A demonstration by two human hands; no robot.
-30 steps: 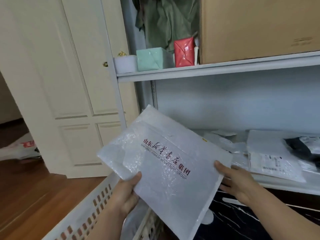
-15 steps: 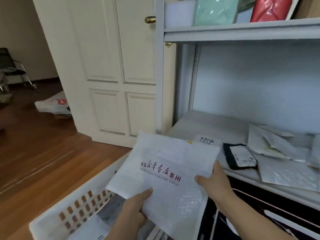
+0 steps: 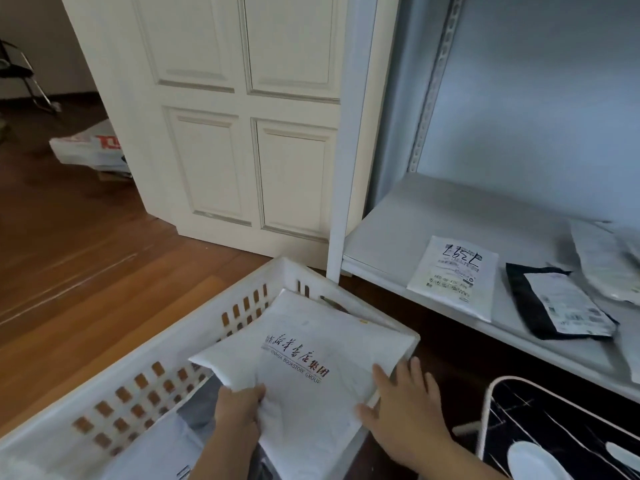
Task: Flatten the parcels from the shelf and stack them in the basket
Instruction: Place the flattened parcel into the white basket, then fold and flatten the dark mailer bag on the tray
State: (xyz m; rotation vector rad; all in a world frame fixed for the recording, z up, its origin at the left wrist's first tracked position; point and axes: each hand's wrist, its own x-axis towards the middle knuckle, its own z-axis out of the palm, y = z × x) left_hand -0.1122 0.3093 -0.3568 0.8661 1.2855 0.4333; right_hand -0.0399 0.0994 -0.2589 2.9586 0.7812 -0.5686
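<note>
I see the white bubble mailer (image 3: pixel 304 362) lying diagonally over the basket (image 3: pixel 166 344), its near corner pinched by my left hand (image 3: pixel 239 410), my right hand (image 3: pixel 405 407) spread flat beside its right edge.

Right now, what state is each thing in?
Bookstore parcel: in the basket, lying flat.
Basket: partly filled.
Left hand: grips the parcel's edge.
Right hand: open, fingers spread at the parcel's right edge.
White parcel: on the shelf.
Black parcel: on the shelf.
</note>
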